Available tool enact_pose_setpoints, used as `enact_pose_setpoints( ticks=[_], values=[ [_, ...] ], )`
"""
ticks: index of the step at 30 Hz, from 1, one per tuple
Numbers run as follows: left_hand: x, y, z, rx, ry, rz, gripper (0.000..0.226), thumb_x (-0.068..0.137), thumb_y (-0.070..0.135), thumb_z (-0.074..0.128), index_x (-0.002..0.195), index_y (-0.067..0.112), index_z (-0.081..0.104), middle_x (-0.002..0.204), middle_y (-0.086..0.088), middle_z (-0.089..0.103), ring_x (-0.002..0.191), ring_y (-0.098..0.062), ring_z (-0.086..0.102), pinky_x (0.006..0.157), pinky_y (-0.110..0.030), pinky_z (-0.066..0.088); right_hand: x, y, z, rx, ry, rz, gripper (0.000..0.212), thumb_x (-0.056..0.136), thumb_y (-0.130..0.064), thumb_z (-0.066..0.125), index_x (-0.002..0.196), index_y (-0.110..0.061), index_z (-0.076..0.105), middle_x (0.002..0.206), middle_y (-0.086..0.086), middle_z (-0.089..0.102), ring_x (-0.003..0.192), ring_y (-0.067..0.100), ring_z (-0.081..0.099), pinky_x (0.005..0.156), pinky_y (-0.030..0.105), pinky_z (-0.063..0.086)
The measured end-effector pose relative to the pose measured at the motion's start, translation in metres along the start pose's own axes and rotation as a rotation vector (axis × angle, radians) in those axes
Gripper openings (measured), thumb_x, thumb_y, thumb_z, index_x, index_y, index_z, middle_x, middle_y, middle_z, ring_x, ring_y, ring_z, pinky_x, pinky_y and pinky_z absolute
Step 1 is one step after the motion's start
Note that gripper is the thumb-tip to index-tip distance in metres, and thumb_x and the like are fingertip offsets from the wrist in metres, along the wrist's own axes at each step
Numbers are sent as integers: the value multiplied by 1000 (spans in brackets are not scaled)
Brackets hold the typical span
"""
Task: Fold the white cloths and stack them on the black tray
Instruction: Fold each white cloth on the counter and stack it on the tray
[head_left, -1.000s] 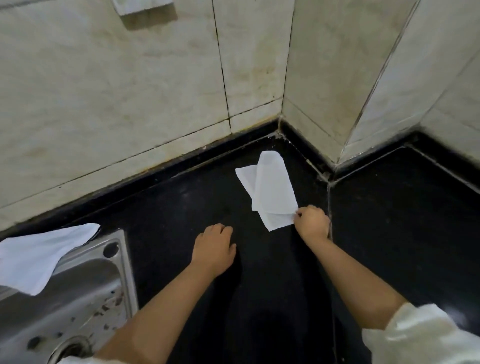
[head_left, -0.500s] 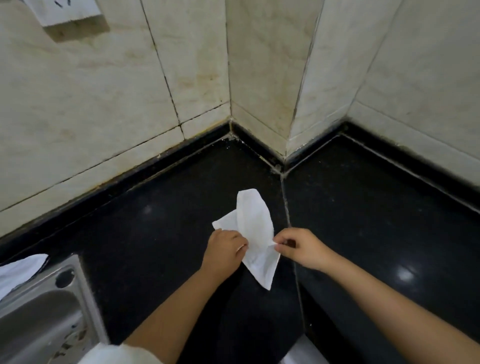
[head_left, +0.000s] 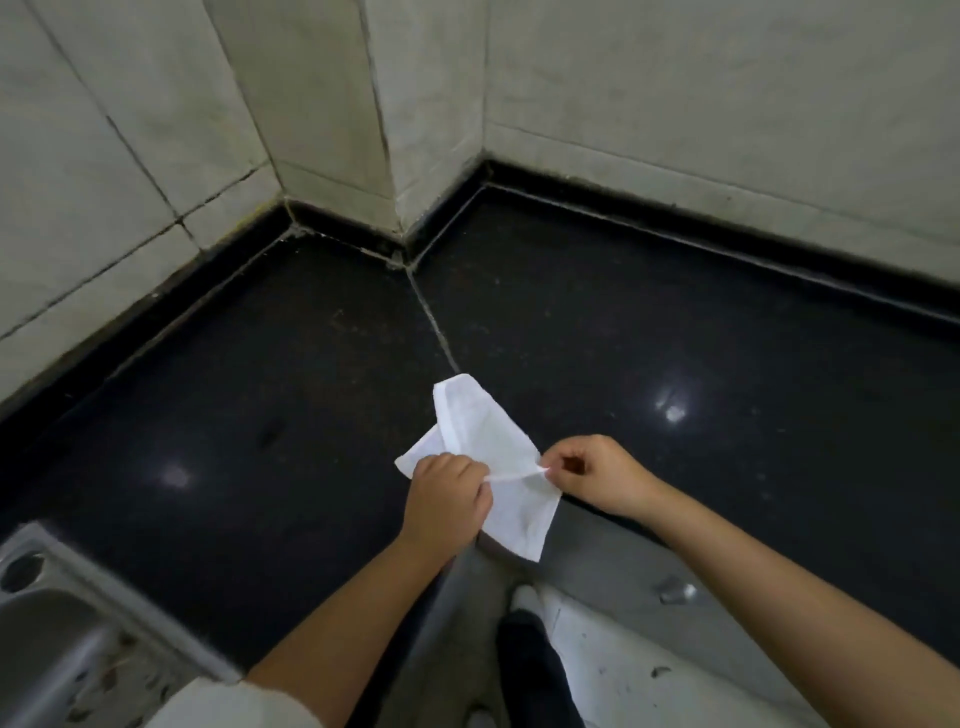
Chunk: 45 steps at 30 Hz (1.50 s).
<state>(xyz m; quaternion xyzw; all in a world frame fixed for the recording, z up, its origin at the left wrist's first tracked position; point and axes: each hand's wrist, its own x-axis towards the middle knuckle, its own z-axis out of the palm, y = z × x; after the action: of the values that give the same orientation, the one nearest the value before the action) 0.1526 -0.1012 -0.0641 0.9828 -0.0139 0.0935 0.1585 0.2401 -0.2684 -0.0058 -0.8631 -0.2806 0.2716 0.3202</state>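
- Hanging between the two hands, a white cloth (head_left: 488, 457) is held above the near edge of the black desk (head_left: 291, 395), at the seam where its two slabs meet.
- The left hand (head_left: 448, 499) is closed on the cloth's left part, with the fingers curled over the fabric and one corner sticking out to the left of the knuckles.
- The right hand (head_left: 597, 475) is pinched on a corner of the cloth, thumb against curled fingers, and a taut edge is stretched from that corner across to the left hand.
- The cloth is partly doubled over: a rounded lobe is raised away from the person, and a pointed flap is left drooping below the hands, past the desk's front edge.
- A steel sink (head_left: 67, 639) is set into the desk at the lower left, well apart from the cloth.
- Pale wall tiles (head_left: 675, 93) are seen behind the desk, meeting at a projecting corner.
- A pale floor (head_left: 634, 670) and a white shoe (head_left: 524, 597) below a dark trouser leg are seen under the forearms.
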Motion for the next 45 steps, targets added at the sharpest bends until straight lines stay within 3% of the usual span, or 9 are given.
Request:
enact_pose_setpoints(
  ticks=[6,12,20,24,28,30,35,39,45],
  values=[
    [44,52,-17,-116,63,332,36,85,22,38,71,9,69,61,-4,67,69,-11,52,67,-25,37,-72,40,-58,-261,212,145,20,81,-2,52,94,-2,67,90,7,53,84,18,52,68,19,36],
    [129,127,-53,-200,-49,235,79,69,52,7,90,1,64,94,-16,66,92,-28,60,78,-37,45,-108,82,-146,-354,461,282,22,83,-4,51,94,2,69,94,18,67,94,31,60,74,30,41],
    [214,205,-47,-250,91,251,31,97,18,40,103,0,65,100,-18,66,97,-31,58,81,-34,41,-140,134,-243,-436,977,182,18,83,3,54,92,6,69,91,27,67,90,39,60,81,38,46],
    [214,204,-14,-190,-185,280,26,96,12,46,108,1,66,107,-14,68,102,-28,60,86,-31,42,-158,175,-232,-436,761,147,16,80,5,58,91,5,70,92,26,70,89,38,64,83,40,48],
    [198,193,23,22,-628,282,44,93,37,41,103,5,69,109,-9,69,102,-23,61,90,-32,44,-163,215,-196,-339,325,207,19,84,-2,57,99,1,69,102,18,70,97,31,64,86,31,45],
    [189,189,40,28,-835,214,32,95,27,47,104,5,69,107,-8,69,97,-20,63,87,-28,46,-162,229,-177,-291,90,312,21,86,-6,55,103,-2,67,107,14,69,101,27,63,85,25,42],
    [181,193,65,57,-1331,151,26,95,16,47,112,3,63,97,-9,62,50,-1,51,62,-14,41,-151,246,-160,-39,-395,540,25,88,-4,50,111,-3,60,78,3,66,64,6,55,65,17,46],
    [201,200,78,44,-1201,86,22,95,12,46,114,8,56,88,0,54,56,-6,51,57,-16,40,-137,254,-170,-62,-258,588,26,86,-2,47,108,-1,62,66,-4,59,59,5,53,59,17,42],
    [233,205,100,92,-750,29,19,93,17,50,105,11,62,110,-8,62,100,-21,59,82,-29,47,-117,275,-178,-122,301,622,29,89,-2,43,111,-2,62,118,16,63,109,30,57,89,30,46]
  ],
)
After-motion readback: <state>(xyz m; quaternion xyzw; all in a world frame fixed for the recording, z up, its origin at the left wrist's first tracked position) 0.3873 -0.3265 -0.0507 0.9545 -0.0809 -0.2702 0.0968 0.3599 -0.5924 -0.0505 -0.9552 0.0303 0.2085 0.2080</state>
